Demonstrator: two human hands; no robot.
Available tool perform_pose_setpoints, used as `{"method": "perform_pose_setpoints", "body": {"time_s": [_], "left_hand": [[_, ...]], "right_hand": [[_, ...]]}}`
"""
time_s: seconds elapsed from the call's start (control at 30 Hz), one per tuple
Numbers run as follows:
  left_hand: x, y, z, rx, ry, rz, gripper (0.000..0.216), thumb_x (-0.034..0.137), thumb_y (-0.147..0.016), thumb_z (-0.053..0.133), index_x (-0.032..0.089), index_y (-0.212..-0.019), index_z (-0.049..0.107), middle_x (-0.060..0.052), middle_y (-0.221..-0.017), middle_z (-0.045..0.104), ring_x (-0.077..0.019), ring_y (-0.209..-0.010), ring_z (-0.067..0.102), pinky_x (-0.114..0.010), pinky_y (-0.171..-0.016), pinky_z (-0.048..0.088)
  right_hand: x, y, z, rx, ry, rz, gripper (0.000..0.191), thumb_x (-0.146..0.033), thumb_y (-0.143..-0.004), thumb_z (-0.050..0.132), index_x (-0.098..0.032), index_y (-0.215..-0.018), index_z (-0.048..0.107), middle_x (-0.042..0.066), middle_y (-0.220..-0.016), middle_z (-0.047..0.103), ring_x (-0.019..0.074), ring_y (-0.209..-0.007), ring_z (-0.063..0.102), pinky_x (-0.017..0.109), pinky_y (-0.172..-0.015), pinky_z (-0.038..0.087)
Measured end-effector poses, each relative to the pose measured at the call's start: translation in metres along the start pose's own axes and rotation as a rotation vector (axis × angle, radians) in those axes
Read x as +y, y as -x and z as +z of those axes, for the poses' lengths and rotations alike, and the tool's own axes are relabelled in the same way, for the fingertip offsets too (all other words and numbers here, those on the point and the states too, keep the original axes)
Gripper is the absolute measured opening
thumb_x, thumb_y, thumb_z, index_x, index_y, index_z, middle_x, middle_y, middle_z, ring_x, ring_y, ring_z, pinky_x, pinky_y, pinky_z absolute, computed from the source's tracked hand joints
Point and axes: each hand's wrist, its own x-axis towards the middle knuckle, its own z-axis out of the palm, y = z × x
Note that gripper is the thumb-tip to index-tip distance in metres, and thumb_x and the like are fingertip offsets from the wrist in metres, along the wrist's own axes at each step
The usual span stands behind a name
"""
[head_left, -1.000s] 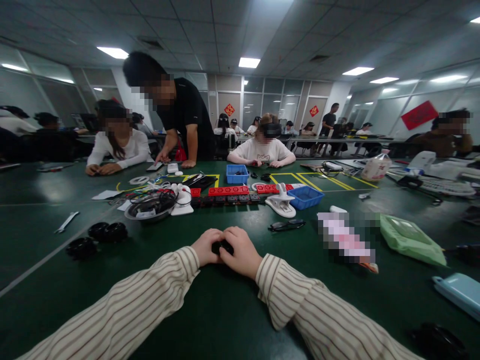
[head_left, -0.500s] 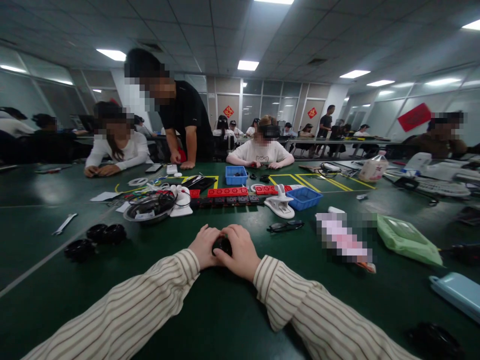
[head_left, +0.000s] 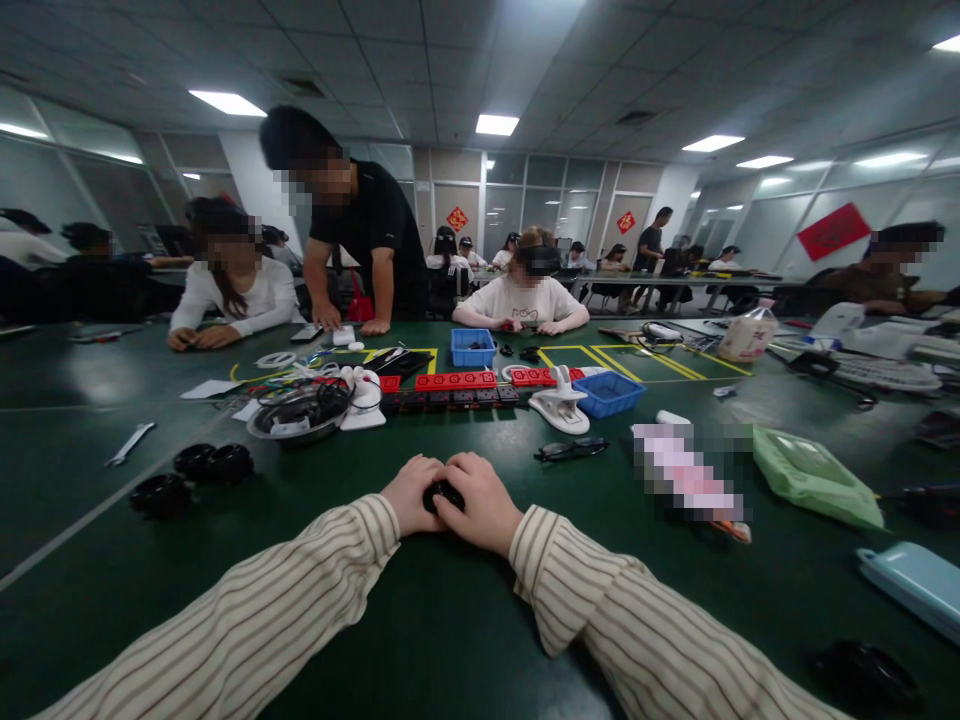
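Dark green tabletop (head_left: 420, 640) fills the near half of the view, with a black ring-shaped part (head_left: 870, 675) at the lower right and two striped sleeves (head_left: 247, 600) reaching across it. Between the two palms sits a small black object (head_left: 448, 491), mostly covered; whether it touches the table is hidden. The left hand (head_left: 411, 494) wraps it from one side and the right hand (head_left: 484, 503) from the other, both curled tight around it, the right thumb lying across its near side. Well to the right are a light blue case (head_left: 911, 585) and a green packet (head_left: 817, 475); well to the left lie more black rings (head_left: 161, 495) and a wrench (head_left: 131, 443). Beyond the hands come folded glasses (head_left: 571, 449), a white clip (head_left: 561, 402) beside a blue tray (head_left: 611, 394), a metal bowl (head_left: 262, 428) of cables and a row of red sockets (head_left: 457, 381). Across the table, a person in black (head_left: 375, 215) leans over it near two seated people (head_left: 521, 298), before glass partitions (head_left: 506, 180) and ceiling lights (head_left: 496, 125).
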Motion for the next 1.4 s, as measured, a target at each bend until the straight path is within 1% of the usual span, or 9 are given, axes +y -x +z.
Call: {"method": "perform_pose_setpoints", "body": {"time_s": [0.1,0.27,0.5,0.6,0.7,0.83,1.0,1.23,1.4], "left_hand": [[-0.004,0.001,0.001,0.000,0.103,0.061,0.036,0.025,-0.051,0.066,0.014,-0.085,0.059,-0.007,-0.091,0.056,-0.0239,-0.088,0.052,-0.037,-0.085,0.040],[-0.005,0.001,0.003,0.011,0.150,0.037,0.043,0.022,-0.050,0.067,0.015,-0.091,0.058,-0.007,-0.096,0.056,-0.0247,-0.093,0.052,-0.037,-0.088,0.039],[-0.004,0.002,0.004,-0.017,0.019,-0.045,0.055,0.040,-0.049,0.070,0.016,-0.096,0.054,-0.009,-0.102,0.055,-0.0295,-0.099,0.049,-0.050,-0.098,0.025],[-0.001,0.002,0.003,0.003,-0.016,-0.073,0.061,0.044,-0.048,0.070,0.017,-0.099,0.050,-0.009,-0.101,0.054,-0.0284,-0.099,0.049,-0.051,-0.099,0.021],[0.004,0.001,0.001,0.016,-0.046,-0.055,0.055,0.042,-0.049,0.069,0.017,-0.094,0.050,-0.005,-0.093,0.054,-0.0251,-0.093,0.051,-0.049,-0.099,0.022],[0.005,0.000,-0.001,0.035,-0.046,-0.036,0.043,0.033,-0.052,0.067,0.017,-0.089,0.052,-0.005,-0.092,0.055,-0.0241,-0.091,0.051,-0.046,-0.098,0.025],[-0.001,-0.001,-0.003,0.056,0.076,-0.007,0.040,0.023,-0.050,0.068,0.016,-0.089,0.057,-0.005,-0.093,0.056,-0.0231,-0.090,0.051,-0.038,-0.087,0.039],[-0.012,-0.001,-0.003,-0.027,0.284,0.062,0.029,0.016,-0.051,0.069,0.015,-0.079,0.062,-0.004,-0.095,0.058,-0.0216,-0.095,0.052,-0.033,-0.090,0.039],[-0.014,0.000,0.002,-0.032,0.225,-0.019,0.063,0.025,-0.048,0.073,0.013,-0.106,0.052,-0.009,-0.103,0.056,-0.0276,-0.099,0.051,-0.043,-0.092,0.036]], "right_hand": [[-0.001,0.000,0.000,-0.001,-0.039,-0.097,0.020,-0.014,-0.070,0.049,-0.016,-0.089,0.057,0.006,-0.093,0.055,0.0183,-0.087,0.047,0.033,-0.079,0.037],[-0.006,0.000,-0.002,-0.002,-0.057,-0.230,0.024,-0.011,-0.067,0.045,-0.017,-0.087,0.057,0.006,-0.094,0.057,0.0194,-0.092,0.047,0.035,-0.085,0.035],[-0.007,0.001,-0.002,0.074,0.035,-0.011,0.036,-0.032,-0.072,0.056,-0.015,-0.103,0.050,0.009,-0.103,0.051,0.0221,-0.097,0.042,0.038,-0.088,0.032],[-0.003,0.001,0.002,0.082,0.078,0.097,0.039,-0.042,-0.071,0.058,-0.015,-0.098,0.050,0.008,-0.096,0.050,0.0217,-0.090,0.044,0.037,-0.082,0.035],[-0.002,0.001,0.004,0.070,0.122,0.170,0.038,-0.047,-0.069,0.059,-0.016,-0.090,0.050,0.006,-0.089,0.050,0.0209,-0.085,0.044,0.035,-0.076,0.036],[-0.003,-0.001,0.004,0.038,0.119,0.183,0.028,-0.039,-0.071,0.060,-0.017,-0.086,0.051,0.005,-0.085,0.050,0.0196,-0.083,0.045,0.034,-0.075,0.036],[-0.004,-0.001,0.000,0.012,0.028,0.089,0.020,-0.023,-0.071,0.056,-0.017,-0.090,0.053,0.005,-0.089,0.052,0.0188,-0.085,0.045,0.032,-0.076,0.036],[-0.004,0.001,0.000,-0.004,-0.078,-0.072,0.027,-0.012,-0.065,0.047,-0.017,-0.091,0.054,0.005,-0.093,0.056,0.0184,-0.088,0.046,0.033,-0.080,0.035],[-0.008,0.001,-0.003,0.055,-0.089,-0.040,0.042,-0.018,-0.066,0.051,-0.015,-0.107,0.045,0.008,-0.104,0.053,0.0208,-0.097,0.045,0.038,-0.089,0.032]]}}
